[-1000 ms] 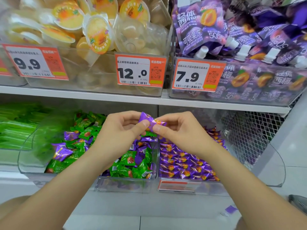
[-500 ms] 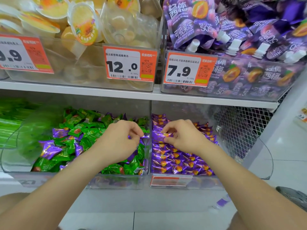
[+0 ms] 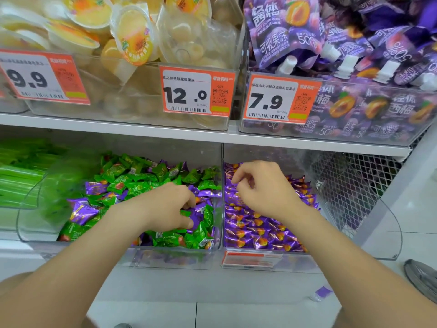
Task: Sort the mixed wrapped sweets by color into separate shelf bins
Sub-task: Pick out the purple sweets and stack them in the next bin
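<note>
The left hand's fingers (image 3: pixel 190 200) are curled down into a pile of green sweets (image 3: pixel 132 183) and purple sweets (image 3: pixel 81 210), thumb opposite them. I cannot tell whether they grip one. That left hand (image 3: pixel 165 209) lies in the mixed bin (image 3: pixel 35 209).

At 3 o'clock from it, the right hand's fingers (image 3: pixel 236 179) hang loosely curled and relaxed, gripping nothing that shows. The right hand (image 3: pixel 264 192) hovers over the purple pile (image 3: pixel 260 233) in the neighbouring bin (image 3: pixel 387 233), which touches the mixed bin's side.

At 12 o'clock, on the upper shelf (image 3: pixel 118 123), stand jelly cups (image 3: pixel 132 36) and purple pouches (image 3: pixel 283 31) behind price tags (image 3: pixel 197 91). At 5 o'clock a single purple wrapper (image 3: pixel 322 292) lies on the floor (image 3: pixel 260 313).
</note>
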